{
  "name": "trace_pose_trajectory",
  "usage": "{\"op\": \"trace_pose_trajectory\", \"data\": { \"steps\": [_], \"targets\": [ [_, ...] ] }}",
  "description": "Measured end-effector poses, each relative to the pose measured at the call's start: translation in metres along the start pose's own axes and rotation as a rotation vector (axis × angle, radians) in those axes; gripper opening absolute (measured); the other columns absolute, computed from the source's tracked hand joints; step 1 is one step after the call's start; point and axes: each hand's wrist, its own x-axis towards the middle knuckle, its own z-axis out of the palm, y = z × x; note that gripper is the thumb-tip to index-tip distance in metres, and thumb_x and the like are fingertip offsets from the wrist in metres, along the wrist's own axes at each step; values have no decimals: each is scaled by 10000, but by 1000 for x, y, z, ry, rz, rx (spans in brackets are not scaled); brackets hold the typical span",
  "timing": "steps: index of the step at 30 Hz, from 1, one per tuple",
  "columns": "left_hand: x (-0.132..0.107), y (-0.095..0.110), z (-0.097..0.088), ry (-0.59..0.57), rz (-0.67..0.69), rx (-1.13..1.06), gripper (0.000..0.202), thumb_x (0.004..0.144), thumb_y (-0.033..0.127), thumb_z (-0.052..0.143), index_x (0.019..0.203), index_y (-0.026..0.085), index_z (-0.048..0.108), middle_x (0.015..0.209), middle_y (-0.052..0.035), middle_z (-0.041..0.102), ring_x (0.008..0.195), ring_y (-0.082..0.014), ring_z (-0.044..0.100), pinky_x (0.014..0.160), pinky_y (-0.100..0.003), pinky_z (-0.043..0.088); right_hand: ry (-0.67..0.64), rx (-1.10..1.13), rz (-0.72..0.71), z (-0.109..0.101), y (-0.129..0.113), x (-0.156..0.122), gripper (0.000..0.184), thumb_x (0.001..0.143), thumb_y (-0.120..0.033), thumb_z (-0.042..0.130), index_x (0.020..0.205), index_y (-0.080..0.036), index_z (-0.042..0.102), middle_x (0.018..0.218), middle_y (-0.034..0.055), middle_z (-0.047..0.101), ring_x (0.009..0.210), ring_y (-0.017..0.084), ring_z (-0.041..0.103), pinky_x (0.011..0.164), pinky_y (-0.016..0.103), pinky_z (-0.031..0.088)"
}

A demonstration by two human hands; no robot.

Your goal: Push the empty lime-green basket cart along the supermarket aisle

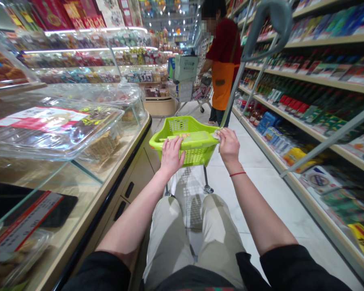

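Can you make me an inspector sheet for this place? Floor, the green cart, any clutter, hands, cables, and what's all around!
Surface: pale tiled floor under the cart.
Job's things: green cart, upright on small wheels; white wad at its near right corner, material unclear.
Clutter: packed food on the counter at left.
Hands: left hand lies over the near rim, grip unclear; right hand holds the wad.
Cables: nothing seen.
Surroundings: stocked shelves at right; ahead, a person in an orange apron beside a loaded trolley.
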Motion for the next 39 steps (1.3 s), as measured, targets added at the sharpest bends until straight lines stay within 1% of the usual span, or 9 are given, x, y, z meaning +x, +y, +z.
{"op": "trace_pose_trajectory", "data": {
  "steps": [3, 7, 13, 16, 22, 25, 28, 35, 39],
  "targets": [
    [0, 1, 1, 0, 0, 6, 561, 919, 279, 555, 1461, 151, 484, 1473, -157, 571, 1366, -299, 526, 1262, -540, 231, 22, 10, 44, 2, -6, 0, 372, 1017, -281, 405, 1124, -132, 729, 1225, 184, 703, 1239, 270, 622, 1151, 506, 447],
    [0, 2, 2, 14, 14, 24, 560, 915, 280, 553, 1453, 139, 489, 1469, -166, 575, 1354, -298, 535, 1258, -532, 236, 10, 53, -19, 27, -55, -16, 391, 1040, -252, 375, 1181, -126, 717, 1305, 172, 690, 1293, 237, 606, 1213, 475, 387],
    [-1, -1, 3, 12, 17, 13, 551, 885, 239, 538, 1422, 120, 505, 1456, -177, 581, 1360, -298, 532, 1256, -526, 236, -229, 42, -226, 56, -119, -35, 417, 1058, -213, 343, 1262, -169, 704, 1416, 119, 654, 1376, 198, 559, 1265, 421, 316],
    [-1, -2, 2, 9, 23, 16, 552, 908, 255, 530, 1444, 130, 488, 1470, -169, 572, 1368, -291, 524, 1260, -526, 231, -200, 33, -239, 52, -103, -32, 408, 1059, -228, 354, 1276, -181, 696, 1408, 123, 660, 1366, 207, 567, 1265, 445, 312],
    [-1, 0, 0, -1, 13, 19, 558, 915, 262, 545, 1456, 137, 485, 1476, -159, 571, 1359, -292, 531, 1257, -525, 243, 96, 17, -89, 22, -14, -11, 386, 1052, -310, 389, 1152, -166, 733, 1240, 154, 735, 1245, 261, 643, 1197, 539, 396],
    [0, 2, 1, 1, 18, 23, 558, 915, 260, 544, 1456, 137, 486, 1478, -160, 569, 1362, -294, 530, 1259, -523, 240, 140, 14, -35, 13, 9, -5, 388, 1048, -354, 406, 1128, -168, 738, 1212, 165, 734, 1211, 269, 652, 1191, 557, 391],
    [0, 3, 1, 7, 20, 33, 553, 913, 261, 548, 1448, 137, 491, 1471, -160, 574, 1360, -291, 533, 1260, -512, 242, 140, 53, -26, 19, -2, -8, 376, 1046, -326, 410, 1152, -162, 731, 1235, 175, 722, 1243, 273, 639, 1202, 565, 373],
    [-2, 1, 4, 39, 34, 43, 555, 896, 233, 538, 1436, 113, 495, 1468, -164, 578, 1356, -287, 533, 1257, -497, 242, -59, 115, -253, 61, -97, -33, 363, 1057, -225, 384, 1198, -172, 714, 1329, 131, 702, 1318, 217, 602, 1248, 471, 351],
    [-2, -1, 1, 27, 27, 39, 546, 896, 223, 527, 1433, 134, 497, 1468, -151, 581, 1359, -277, 534, 1258, -493, 244, -87, 110, -317, 62, -102, -36, 355, 1060, -215, 390, 1226, -171, 701, 1338, 130, 699, 1312, 207, 608, 1251, 440, 352]
  ]
}}
